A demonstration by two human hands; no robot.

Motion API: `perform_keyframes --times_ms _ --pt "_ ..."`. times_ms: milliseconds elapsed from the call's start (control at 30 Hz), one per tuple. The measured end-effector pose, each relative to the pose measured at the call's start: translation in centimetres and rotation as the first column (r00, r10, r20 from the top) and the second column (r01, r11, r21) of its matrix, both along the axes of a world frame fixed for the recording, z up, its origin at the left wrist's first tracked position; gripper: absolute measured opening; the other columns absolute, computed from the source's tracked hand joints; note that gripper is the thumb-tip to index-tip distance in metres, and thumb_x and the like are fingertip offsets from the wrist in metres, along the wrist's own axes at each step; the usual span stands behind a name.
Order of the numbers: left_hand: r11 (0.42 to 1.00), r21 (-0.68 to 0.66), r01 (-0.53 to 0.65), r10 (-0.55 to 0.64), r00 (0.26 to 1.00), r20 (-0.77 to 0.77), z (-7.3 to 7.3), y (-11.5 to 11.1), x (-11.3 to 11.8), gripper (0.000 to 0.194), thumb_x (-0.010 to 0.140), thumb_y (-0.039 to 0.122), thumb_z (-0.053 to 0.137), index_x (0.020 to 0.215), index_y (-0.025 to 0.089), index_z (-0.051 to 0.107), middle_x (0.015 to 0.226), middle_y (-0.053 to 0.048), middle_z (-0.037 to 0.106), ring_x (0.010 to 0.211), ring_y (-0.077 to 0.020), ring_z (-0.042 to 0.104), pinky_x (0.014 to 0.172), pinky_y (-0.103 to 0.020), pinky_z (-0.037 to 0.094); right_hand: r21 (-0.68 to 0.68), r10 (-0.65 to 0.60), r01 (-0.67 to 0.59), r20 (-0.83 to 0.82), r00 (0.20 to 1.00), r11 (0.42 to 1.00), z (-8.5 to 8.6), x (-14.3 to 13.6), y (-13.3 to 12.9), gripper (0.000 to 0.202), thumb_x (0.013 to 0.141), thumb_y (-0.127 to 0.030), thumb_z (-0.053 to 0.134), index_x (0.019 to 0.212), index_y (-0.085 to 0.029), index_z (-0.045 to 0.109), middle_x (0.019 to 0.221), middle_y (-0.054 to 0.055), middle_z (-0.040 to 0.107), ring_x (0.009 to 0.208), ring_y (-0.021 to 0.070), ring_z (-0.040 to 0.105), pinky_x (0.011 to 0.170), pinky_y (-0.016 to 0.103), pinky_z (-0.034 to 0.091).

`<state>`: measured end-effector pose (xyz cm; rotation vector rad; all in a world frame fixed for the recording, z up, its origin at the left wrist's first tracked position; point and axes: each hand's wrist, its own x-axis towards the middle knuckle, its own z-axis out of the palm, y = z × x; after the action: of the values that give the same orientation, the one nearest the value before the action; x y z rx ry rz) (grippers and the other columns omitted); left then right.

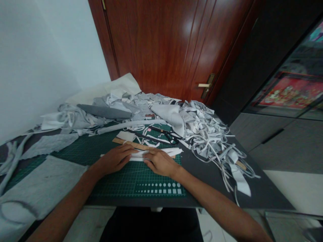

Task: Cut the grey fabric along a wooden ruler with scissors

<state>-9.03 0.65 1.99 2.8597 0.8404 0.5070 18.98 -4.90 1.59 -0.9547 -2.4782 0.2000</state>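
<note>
A narrow folded strip of white fabric (137, 155) lies crosswise on the green cutting mat (113, 185). My left hand (116, 158) has its fingers curled over the strip's left part. Close beside it, my right hand (161, 162) holds the strip with fingers bent and thumb tucked near the lower edge. The strip's frayed right end sticks out past my right hand. Just behind the strip runs a wooden ruler (137, 145), partly covered by my left fingers. Black-handled scissors (168, 133) rest farther back among thin white offcuts.
Grey and white fabric scraps (207, 124) are heaped along the back and right of the table. Flat grey fabric (50, 178) spreads over the left side, partly under my left forearm. A wooden door (161, 47) stands behind, a dark cabinet (272, 134) at right.
</note>
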Motion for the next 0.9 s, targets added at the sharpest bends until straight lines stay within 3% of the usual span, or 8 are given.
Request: perform_keyframes --times_ms 100,167,267,467,667,900 --pt "0.999 -0.052 0.016 -0.015 1.0 0.021 0.1 0.0 0.1 0.035 0.107 0.025 0.044 0.126 0.023 0.073 0.127 -0.009 0.071 0.124 -0.0234 0.064 0.116 -0.038 0.049 0.027 0.002 -0.002 0.012 1.0 1.0 0.3 0.4 0.2 0.022 0.108 -0.022 0.052 0.095 -0.016 0.069 0.111 0.013 0.07 0.108 0.0261 0.065 0.101 0.04 0.053" --pt "0.996 -0.09 0.006 -0.003 0.999 0.039 0.3 0.0 0.2 0.033 0.107 0.029 0.045 0.122 0.023 0.075 0.124 -0.009 0.072 0.122 -0.023 0.065 0.114 -0.037 0.049 0.034 0.063 -0.063 0.008 0.998 0.997 0.4 0.5 0.3 0.018 0.105 -0.021 0.055 0.092 -0.018 0.067 0.107 0.012 0.069 0.104 0.025 0.065 0.1 0.039 0.052" --pt "0.985 -0.171 -0.017 0.027 0.998 0.055 0.4 0.0 0.0 0.03 0.106 0.038 0.052 0.113 0.022 0.076 0.113 -0.008 0.073 0.11 -0.0223 0.067 0.102 -0.032 0.052 -0.015 0.183 -0.183 0.028 0.983 0.983 0.7 0.4 0.1 0.01 0.102 -0.017 0.058 0.101 -0.019 0.068 0.103 0.008 0.072 0.098 0.0224 0.067 0.098 0.035 0.052" --pt "0.935 -0.347 -0.067 0.087 0.995 0.042 0.3 0.4 -0.8 0.039 0.099 0.056 0.062 0.09 0.019 0.072 0.084 -0.001 0.067 0.076 -0.0165 0.059 0.073 -0.026 0.046 -0.102 0.211 -0.205 0.051 0.976 0.973 1.1 0.2 -0.6 0.032 0.095 -0.01 0.059 0.124 -0.014 0.071 0.116 0.011 0.077 0.099 0.0218 0.072 0.097 0.033 0.052" --pt "0.934 -0.332 -0.131 0.164 0.984 0.072 -0.4 1.3 -1.8 0.041 0.099 0.057 0.06 0.088 0.019 0.071 0.082 0.0 0.067 0.077 -0.0165 0.058 0.073 -0.025 0.043 -0.123 0.331 -0.325 0.033 0.943 0.938 0.8 0.6 -0.3 0.042 0.086 -0.004 0.057 0.121 -0.018 0.075 0.112 0.008 0.073 0.101 0.0206 0.069 0.095 0.029 0.054" --pt "0.932 -0.35 -0.094 0.141 0.984 0.111 -0.6 1.7 -2.2 0.04 0.099 0.055 0.06 0.089 0.019 0.073 0.086 -0.001 0.067 0.079 -0.0161 0.059 0.075 -0.025 0.043 -0.165 0.397 -0.399 -0.051 0.917 0.902 0.8 0.5 -0.4 0.048 0.079 0.001 0.051 0.115 -0.019 0.075 0.119 0.008 0.071 0.111 0.0216 0.067 0.1 0.03 0.053"
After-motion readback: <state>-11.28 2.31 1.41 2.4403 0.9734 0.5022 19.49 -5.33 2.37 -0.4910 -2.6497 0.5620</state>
